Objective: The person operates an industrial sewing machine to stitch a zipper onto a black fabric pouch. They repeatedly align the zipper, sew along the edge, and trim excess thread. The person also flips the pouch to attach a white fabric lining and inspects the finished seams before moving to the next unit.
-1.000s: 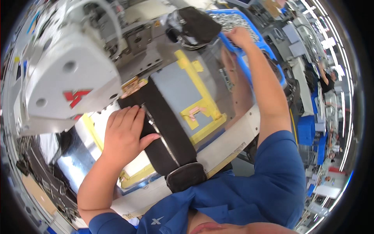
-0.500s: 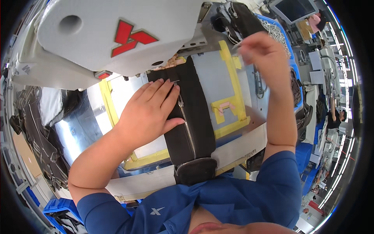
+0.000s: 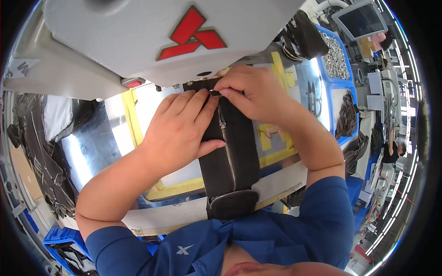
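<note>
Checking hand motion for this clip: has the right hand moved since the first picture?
Yes. Against the blue bin, the right hand has moved left, from the bin's edge to the far end of the zipper.

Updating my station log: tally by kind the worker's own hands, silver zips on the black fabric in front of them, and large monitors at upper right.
Hands (left hand, right hand): 2
Silver zips (straight zip, curved zip): 2
Large monitor: 1
Total: 5
</note>
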`<action>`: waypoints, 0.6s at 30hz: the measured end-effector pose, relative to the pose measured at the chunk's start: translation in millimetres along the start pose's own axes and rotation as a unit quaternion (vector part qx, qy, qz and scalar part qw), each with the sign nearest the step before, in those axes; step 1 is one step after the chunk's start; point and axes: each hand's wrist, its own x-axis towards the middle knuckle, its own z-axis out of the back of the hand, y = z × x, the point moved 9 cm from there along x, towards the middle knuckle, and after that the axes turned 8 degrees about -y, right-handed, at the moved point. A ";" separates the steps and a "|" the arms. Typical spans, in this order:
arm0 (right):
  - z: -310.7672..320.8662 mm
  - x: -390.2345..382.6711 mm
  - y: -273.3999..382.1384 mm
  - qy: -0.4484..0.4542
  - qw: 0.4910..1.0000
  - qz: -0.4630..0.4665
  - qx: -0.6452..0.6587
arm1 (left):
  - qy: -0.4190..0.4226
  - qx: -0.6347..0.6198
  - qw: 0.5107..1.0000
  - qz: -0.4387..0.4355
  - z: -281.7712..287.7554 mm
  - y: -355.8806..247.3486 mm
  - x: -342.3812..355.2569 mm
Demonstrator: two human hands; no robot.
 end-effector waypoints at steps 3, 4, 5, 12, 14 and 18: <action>-1.0 -3.4 3.9 0.006 1.000 0.003 -0.014 | 0.012 -0.005 1.000 0.007 -1.6 0.5 -1.2; -1.9 -3.7 4.5 0.010 1.000 0.005 -0.019 | 0.013 -0.009 1.000 0.008 -1.9 0.5 -1.3; -1.8 -3.9 4.8 0.007 0.999 0.019 -0.031 | 0.014 -0.012 1.000 0.008 -2.3 0.2 -1.5; -6.8 1.0 7.5 -0.006 0.988 0.060 -0.140 | 0.029 0.032 0.999 -0.003 -6.7 -3.7 -1.3; -9.0 5.0 3.1 -0.006 0.988 0.041 -0.152 | 0.029 0.044 0.999 -0.010 -5.9 -3.9 -0.4; -14.4 10.6 -4.8 0.004 0.990 0.042 -0.135 | 0.036 0.021 0.999 0.017 -4.0 -0.5 3.4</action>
